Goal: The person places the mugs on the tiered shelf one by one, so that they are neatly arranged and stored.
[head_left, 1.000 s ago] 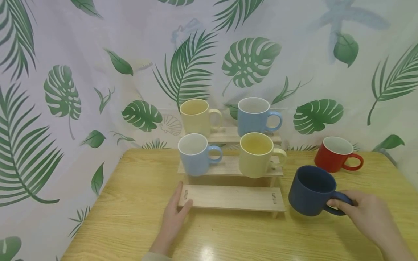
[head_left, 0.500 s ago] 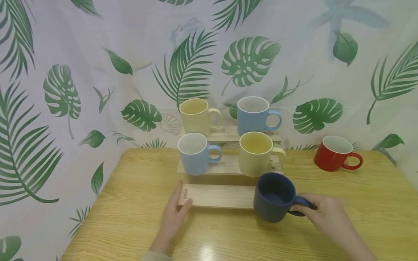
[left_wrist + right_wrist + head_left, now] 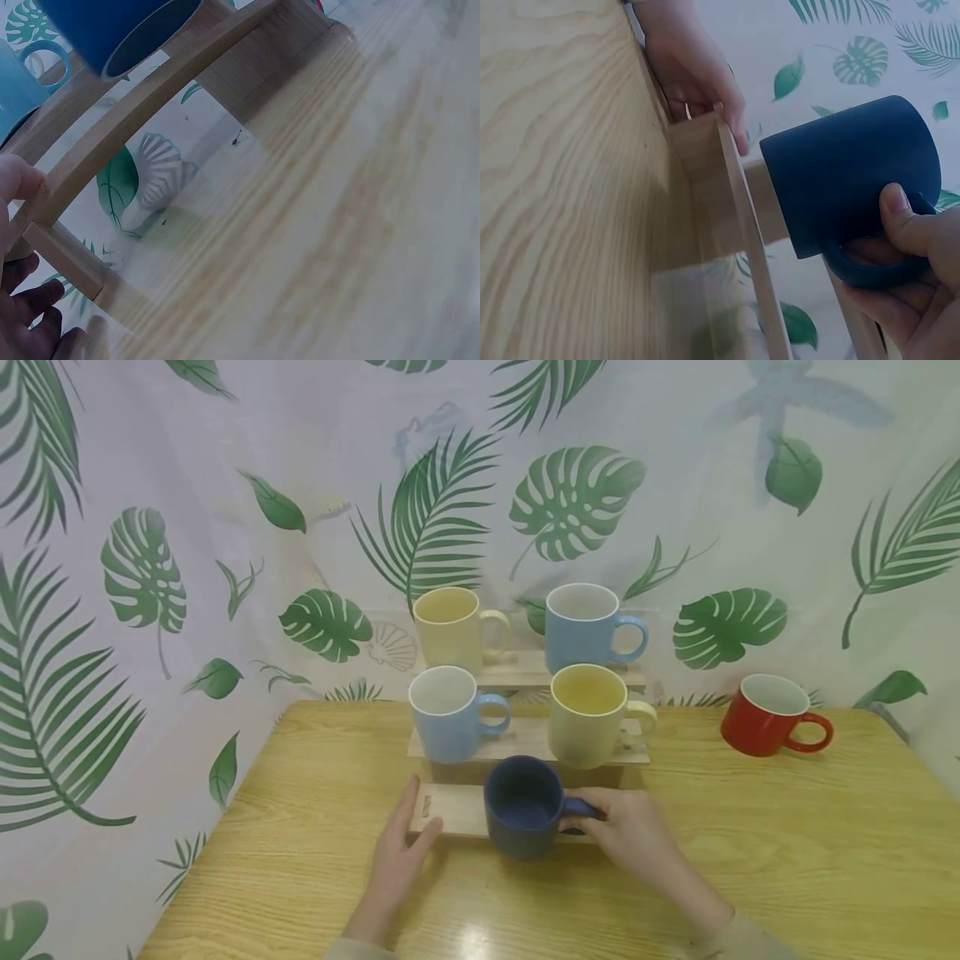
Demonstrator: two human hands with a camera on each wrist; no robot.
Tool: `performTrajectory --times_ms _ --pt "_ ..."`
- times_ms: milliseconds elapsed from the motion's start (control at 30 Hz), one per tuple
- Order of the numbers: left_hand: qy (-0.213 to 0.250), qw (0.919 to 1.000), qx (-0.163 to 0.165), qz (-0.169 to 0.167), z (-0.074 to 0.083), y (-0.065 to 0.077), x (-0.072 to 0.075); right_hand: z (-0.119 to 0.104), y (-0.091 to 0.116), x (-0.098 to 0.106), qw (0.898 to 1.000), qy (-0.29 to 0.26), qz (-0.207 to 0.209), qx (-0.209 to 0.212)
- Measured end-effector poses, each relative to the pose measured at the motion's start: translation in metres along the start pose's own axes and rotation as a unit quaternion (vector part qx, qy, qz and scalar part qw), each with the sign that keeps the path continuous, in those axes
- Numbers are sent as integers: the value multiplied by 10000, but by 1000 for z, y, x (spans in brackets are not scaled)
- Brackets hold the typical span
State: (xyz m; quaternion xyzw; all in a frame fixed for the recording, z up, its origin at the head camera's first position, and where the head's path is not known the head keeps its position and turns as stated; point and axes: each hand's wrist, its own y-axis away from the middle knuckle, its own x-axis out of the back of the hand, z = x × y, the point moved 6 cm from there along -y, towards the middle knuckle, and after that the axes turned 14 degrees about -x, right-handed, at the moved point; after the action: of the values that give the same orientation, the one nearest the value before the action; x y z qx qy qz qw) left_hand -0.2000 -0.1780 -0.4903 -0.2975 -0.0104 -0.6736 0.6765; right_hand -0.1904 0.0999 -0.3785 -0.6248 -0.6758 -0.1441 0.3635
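A dark blue mug [image 3: 522,814] hangs upright over the lowest step of a three-step wooden rack [image 3: 457,810]. My right hand [image 3: 622,827] pinches the mug by its handle, thumb on top, as the right wrist view shows. In that view the mug's base [image 3: 784,202] is a little above the board. My left hand [image 3: 401,843] grips the left end of the lowest step, with the thumb over the board and fingers curled beside it. On the middle step stand a light blue mug [image 3: 446,722] and a yellow mug [image 3: 585,727].
The top step carries another yellow mug [image 3: 448,635] and another blue mug [image 3: 577,639]. A red mug [image 3: 761,722] stands at the back right of the wooden table [image 3: 750,860]. Behind it all hangs a leaf-patterned cloth [image 3: 300,460].
My right hand has carried the dark blue mug leftward, from right of the rack to over the middle of its lowest step. My left hand keeps its place on the rack.
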Motion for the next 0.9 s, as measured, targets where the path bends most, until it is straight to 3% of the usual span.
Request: performTrajectory --times_ms 167,533,700,900 --pt "104 9999 -54 46 -1 1 1 -9 -13 -25 9976 -526 -421 163" --pt "553 9982 211 86 -1 0 1 -25 -31 -52 9940 -755 -530 590" --pt "568 9983 78 85 -1 -1 1 -26 -34 -57 9934 -798 -671 488" --pt "383 9990 146 171 -1 0 3 -21 -39 -61 9954 -681 -585 327"
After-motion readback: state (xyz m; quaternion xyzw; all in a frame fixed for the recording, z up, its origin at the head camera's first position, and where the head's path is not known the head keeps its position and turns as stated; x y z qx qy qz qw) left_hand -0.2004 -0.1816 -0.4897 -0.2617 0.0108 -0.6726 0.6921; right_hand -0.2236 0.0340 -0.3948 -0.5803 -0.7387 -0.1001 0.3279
